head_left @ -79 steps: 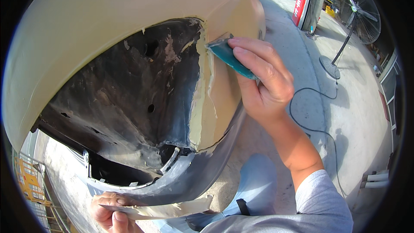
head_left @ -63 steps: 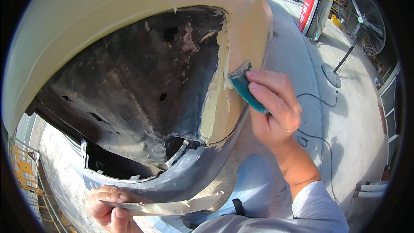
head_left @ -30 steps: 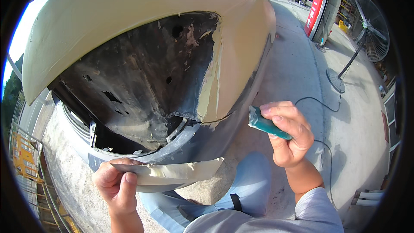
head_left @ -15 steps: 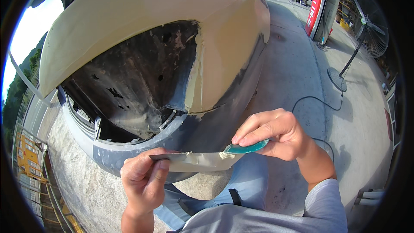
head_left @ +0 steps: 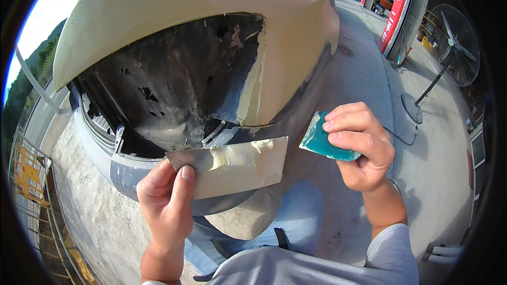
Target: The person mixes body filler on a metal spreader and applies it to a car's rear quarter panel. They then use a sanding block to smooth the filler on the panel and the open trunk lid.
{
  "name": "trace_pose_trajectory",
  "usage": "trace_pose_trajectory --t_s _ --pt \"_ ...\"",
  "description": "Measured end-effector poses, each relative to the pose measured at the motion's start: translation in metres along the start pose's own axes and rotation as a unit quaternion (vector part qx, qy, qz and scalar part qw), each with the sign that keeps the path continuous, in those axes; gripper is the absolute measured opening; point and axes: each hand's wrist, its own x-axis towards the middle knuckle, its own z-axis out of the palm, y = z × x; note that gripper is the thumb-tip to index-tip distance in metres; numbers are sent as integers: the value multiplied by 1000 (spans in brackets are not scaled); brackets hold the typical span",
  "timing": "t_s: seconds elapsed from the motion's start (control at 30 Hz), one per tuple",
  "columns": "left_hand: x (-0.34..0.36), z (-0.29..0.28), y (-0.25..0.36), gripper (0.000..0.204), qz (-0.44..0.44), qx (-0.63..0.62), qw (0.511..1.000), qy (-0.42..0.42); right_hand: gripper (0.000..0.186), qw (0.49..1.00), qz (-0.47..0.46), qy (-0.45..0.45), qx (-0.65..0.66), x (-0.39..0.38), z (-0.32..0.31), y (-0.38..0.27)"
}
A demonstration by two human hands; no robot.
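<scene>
My left hand (head_left: pixel 168 195) pinches the left end of a flat, cream-coated mixing plate (head_left: pixel 240 169), thumb on the near face. Ridges of pale body filler (head_left: pixel 228 157) lie along the plate's upper part. To the right and apart from the plate, my right hand (head_left: pixel 362 142) grips a teal spreader (head_left: pixel 325 140) between thumb and fingers. Pale filler crusts the spreader's left and lower edges. Beyond both hands stands a car body corner (head_left: pixel 288 68) coated in cream filler, with a rough filler strip (head_left: pixel 248 95) beside the dark opening (head_left: pixel 174 79).
A grey bumper (head_left: pixel 124 177) curves under the opening, close behind the plate. On the right stand a pedestal fan (head_left: pixel 454 47) and a red-faced pillar (head_left: pixel 396 13); a black cable (head_left: pixel 398 136) crosses the concrete floor. Yellow barriers (head_left: pixel 29 174) are at the far left.
The spreader has lifted off the plate and moved right and up. The plate has tilted to show its broad face. My view has shifted slightly.
</scene>
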Motion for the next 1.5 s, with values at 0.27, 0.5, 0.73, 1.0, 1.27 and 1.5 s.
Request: trace_pose_trajectory --t_s 0.27,0.5,0.73,1.0,1.27,1.5 --pt "8 3 15 17 -1 79 994 -79 22 974 -141 -136 -113 19 1 -17" --pt "9 6 20 18 -19 72 991 -107 22 962 -204 -152 -103 28 15 -22" --pt "8 -1 21 18 -31 47 992 -112 26 952 -198 -201 -120 25 14 -19" --pt "9 -31 10 17 11 44 999 -21 24 949 -150 -177 -213 41 2 -8" --pt "17 -71 -9 19 25 37 998 36 43 925 -203 -17 -321 89 25 21" --pt "19 -78 -20 23 19 46 997 63 38 889 -207 -52 -405 113 47 23"
